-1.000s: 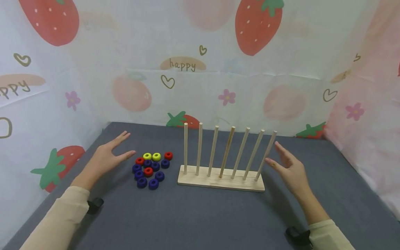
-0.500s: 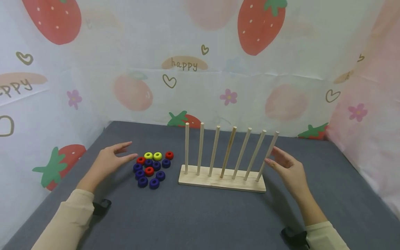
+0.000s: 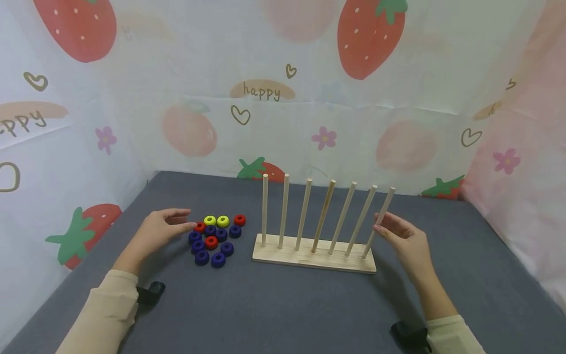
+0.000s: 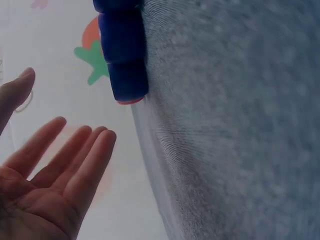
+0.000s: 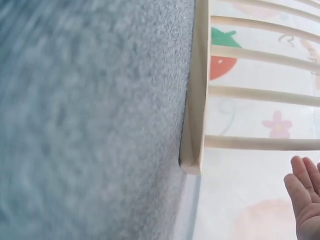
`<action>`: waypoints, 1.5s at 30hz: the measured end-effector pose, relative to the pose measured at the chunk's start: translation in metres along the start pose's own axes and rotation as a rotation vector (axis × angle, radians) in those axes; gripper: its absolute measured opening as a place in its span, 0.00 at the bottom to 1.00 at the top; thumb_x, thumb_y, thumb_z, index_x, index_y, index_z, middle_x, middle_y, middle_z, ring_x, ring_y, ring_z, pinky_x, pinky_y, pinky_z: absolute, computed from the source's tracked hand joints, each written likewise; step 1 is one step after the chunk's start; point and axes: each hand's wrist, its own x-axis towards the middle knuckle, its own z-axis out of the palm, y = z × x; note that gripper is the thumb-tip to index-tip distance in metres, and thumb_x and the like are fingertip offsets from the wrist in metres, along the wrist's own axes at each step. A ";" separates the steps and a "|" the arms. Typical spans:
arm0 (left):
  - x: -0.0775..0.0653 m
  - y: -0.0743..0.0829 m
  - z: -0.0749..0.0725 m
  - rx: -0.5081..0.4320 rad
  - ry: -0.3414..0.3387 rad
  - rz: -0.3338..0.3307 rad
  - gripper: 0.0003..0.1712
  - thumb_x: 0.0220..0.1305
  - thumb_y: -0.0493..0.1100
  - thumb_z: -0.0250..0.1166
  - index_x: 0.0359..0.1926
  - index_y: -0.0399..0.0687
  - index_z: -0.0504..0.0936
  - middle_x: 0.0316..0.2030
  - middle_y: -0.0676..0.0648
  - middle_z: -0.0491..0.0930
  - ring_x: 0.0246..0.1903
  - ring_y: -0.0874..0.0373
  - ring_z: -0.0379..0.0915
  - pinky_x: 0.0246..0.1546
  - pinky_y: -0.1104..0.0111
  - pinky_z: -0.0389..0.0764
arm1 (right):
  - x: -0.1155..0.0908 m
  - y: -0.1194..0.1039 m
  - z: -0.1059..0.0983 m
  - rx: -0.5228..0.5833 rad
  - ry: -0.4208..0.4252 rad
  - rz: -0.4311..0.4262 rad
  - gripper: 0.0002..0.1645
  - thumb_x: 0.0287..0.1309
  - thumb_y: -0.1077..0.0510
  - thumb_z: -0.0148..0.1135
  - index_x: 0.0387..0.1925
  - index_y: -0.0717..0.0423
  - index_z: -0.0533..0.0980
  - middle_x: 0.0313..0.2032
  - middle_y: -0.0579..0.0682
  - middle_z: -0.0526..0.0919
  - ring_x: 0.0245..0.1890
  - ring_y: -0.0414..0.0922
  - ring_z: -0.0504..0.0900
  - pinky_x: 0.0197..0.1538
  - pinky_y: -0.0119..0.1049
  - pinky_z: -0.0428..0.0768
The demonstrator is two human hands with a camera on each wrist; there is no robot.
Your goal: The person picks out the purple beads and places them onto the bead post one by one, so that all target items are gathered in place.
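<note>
My left hand (image 3: 155,237) hovers at the left edge of a group of small rings, its thumb tip overlapping a red ring (image 3: 200,227) in the head view. The left wrist view has that hand (image 4: 55,185) with relaxed fingers, apart from the blue rings (image 4: 123,37). A wooden rack (image 3: 314,254) with a row of upright bare pegs stands right of the rings. Beside its rightmost peg (image 3: 385,204), my right hand (image 3: 409,246) is raised with thumb and fingers around peg height. In the right wrist view its fingers (image 5: 297,192) are extended just short of the end peg (image 5: 260,143).
Two yellow rings (image 3: 223,221) and another red ring (image 3: 240,220) lie at the back of the group, with several dark blue rings (image 3: 218,260) in front. A grey cloth (image 3: 283,309) covers the table. Printed fabric (image 3: 274,132) hangs behind and at both sides.
My left hand has moved right and down toward the rings, its fingers drawing nearer the thumb. The right hand has come slightly closer to the end peg. Rings and rack have stayed put.
</note>
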 end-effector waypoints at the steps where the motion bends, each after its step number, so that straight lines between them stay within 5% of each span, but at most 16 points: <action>1: 0.000 0.000 0.000 -0.007 -0.004 -0.007 0.41 0.66 0.60 0.65 0.70 0.39 0.69 0.64 0.31 0.73 0.66 0.34 0.66 0.61 0.41 0.71 | 0.000 0.000 0.001 0.010 -0.002 0.002 0.31 0.62 0.48 0.67 0.62 0.61 0.75 0.48 0.27 0.85 0.48 0.22 0.80 0.49 0.17 0.76; 8: -0.001 -0.001 0.000 -0.020 -0.013 -0.059 0.41 0.65 0.60 0.66 0.69 0.38 0.69 0.63 0.31 0.74 0.63 0.35 0.70 0.61 0.42 0.72 | -0.001 0.000 0.002 0.111 -0.022 -0.009 0.28 0.63 0.52 0.67 0.59 0.65 0.77 0.43 0.26 0.86 0.47 0.25 0.83 0.50 0.18 0.78; 17: 0.002 -0.005 0.007 -0.087 -0.049 -0.085 0.38 0.64 0.55 0.68 0.66 0.35 0.72 0.63 0.31 0.74 0.57 0.41 0.76 0.54 0.54 0.82 | 0.000 0.000 0.002 0.279 -0.049 -0.013 0.29 0.63 0.57 0.67 0.58 0.75 0.74 0.40 0.32 0.88 0.44 0.29 0.86 0.48 0.23 0.81; 39: 0.003 -0.011 0.012 -0.085 -0.069 -0.102 0.28 0.62 0.45 0.71 0.58 0.33 0.79 0.57 0.31 0.79 0.48 0.49 0.82 0.51 0.56 0.83 | 0.001 0.001 0.003 0.265 -0.068 0.041 0.30 0.63 0.53 0.66 0.56 0.74 0.75 0.40 0.33 0.89 0.44 0.31 0.87 0.48 0.24 0.82; 45: 0.002 -0.011 0.012 -0.072 -0.087 -0.108 0.26 0.62 0.44 0.70 0.58 0.35 0.80 0.58 0.31 0.78 0.54 0.42 0.78 0.55 0.50 0.79 | 0.001 0.001 0.003 0.275 -0.069 0.043 0.29 0.63 0.53 0.66 0.56 0.74 0.75 0.40 0.33 0.89 0.44 0.31 0.87 0.48 0.25 0.82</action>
